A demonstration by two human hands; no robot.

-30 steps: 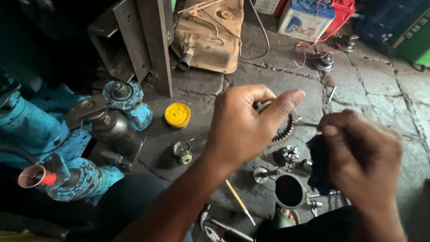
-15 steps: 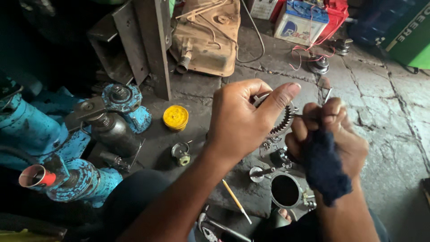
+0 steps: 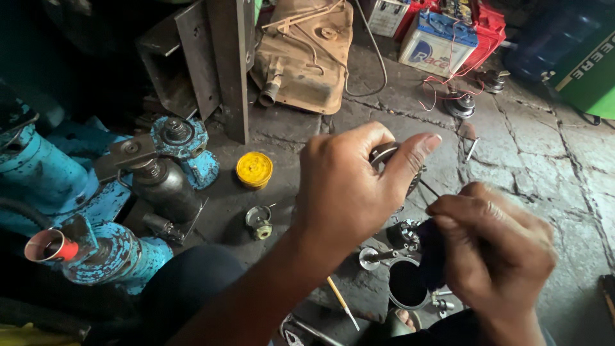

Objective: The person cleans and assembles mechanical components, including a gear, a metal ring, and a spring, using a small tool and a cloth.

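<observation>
Grimy stone flooring, cracked and oil-dark, spreads under a person seated at floor level among machine parts. At centre, the left hand is closed around a toothed metal ring, thumb stretched across its upper edge; only a sliver of the ring shows past the fingers. Just to the right and nearer, the right hand is bunched tight around a dark blue rag, which hangs close beside the ring without clearly touching it. Directly below the hands, on the floor, lie a round metal housing with an open dark mouth, a small shiny fitting and a thin stick. Left of them sit a small metal cap and a yellow lid. A blue, paint-chipped machine fills the near left edge, with a dark jack against it. Farther off stand a steel bracket, a rusty tan tank and a white-and-blue battery trailing red wires. By the look of it, the wiping of the ring is only partway through: the part remains in hand, apart from the housing, and the other pieces lie unassembled on the floor.
</observation>
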